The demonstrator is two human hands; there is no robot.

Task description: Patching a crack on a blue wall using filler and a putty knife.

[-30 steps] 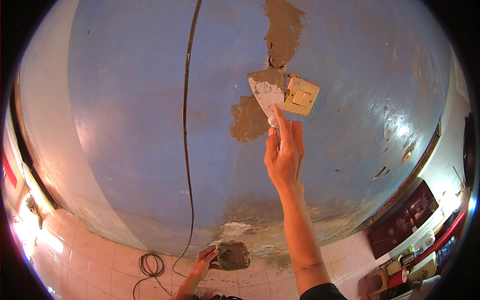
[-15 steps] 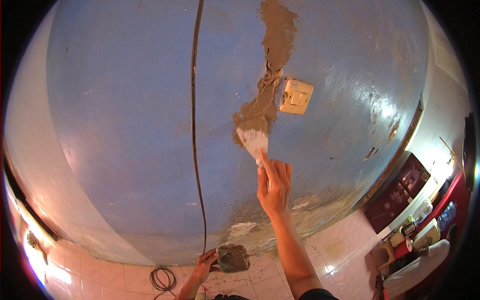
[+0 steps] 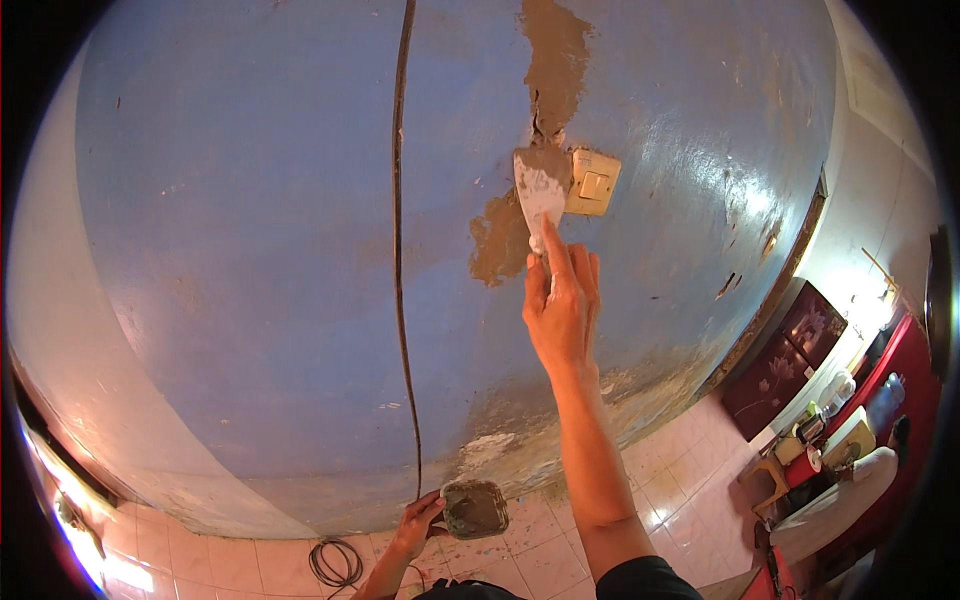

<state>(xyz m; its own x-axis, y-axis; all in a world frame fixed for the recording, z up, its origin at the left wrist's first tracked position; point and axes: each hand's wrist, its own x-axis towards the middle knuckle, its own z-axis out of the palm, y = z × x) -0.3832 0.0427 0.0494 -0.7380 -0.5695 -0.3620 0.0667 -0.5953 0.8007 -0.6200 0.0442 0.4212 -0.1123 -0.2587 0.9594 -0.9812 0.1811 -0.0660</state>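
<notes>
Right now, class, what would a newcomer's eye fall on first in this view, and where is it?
Most likely the right hand near the middle, holding a putty knife at the blue wall, just left of a light switch. Brown filler stands out above the putty knife, while a dark cable runs down the wall further left. Low down, the left hand holds a squarish container.

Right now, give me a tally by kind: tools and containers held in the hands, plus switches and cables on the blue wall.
Putty knife, in the right hand: 1
Container, in the left hand: 1
Cream switch: 1
Dark hanging cable: 1
Total: 4
</notes>
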